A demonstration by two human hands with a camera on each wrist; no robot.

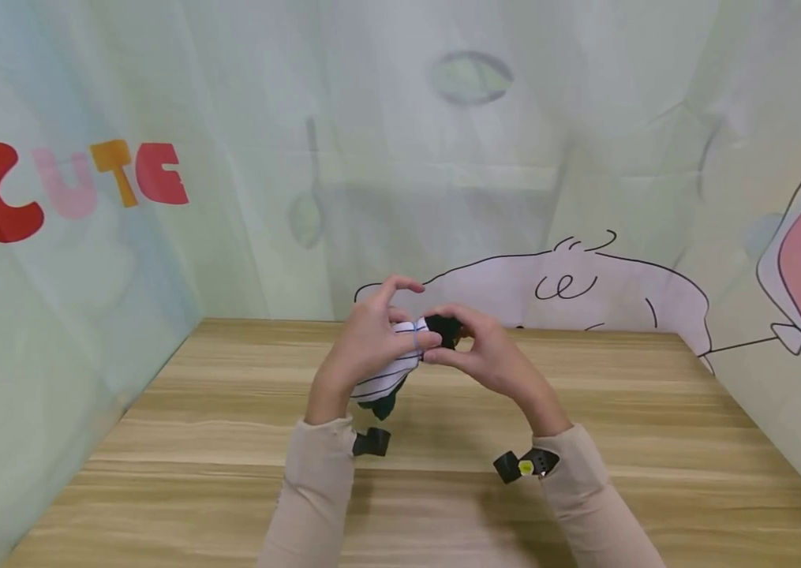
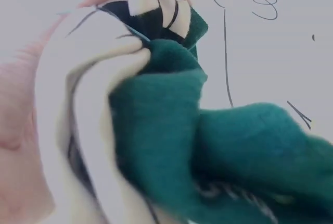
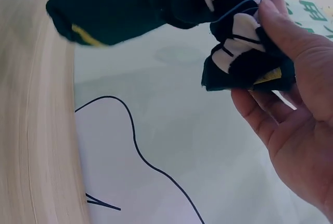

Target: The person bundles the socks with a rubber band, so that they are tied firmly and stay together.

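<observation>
Sock (image 2: 156,146): green and white striped, bunched, held above my table's (image 1: 585,442) far edge.
Left hand (image 1: 364,343): my fingers grip it.
Right hand (image 1: 485,355): pinching its dark end.

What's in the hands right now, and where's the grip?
Both hold one white, black-striped, dark green sock above the wooden table. The left hand grips the white striped part; the right hand pinches the dark end between thumb and fingers.
</observation>
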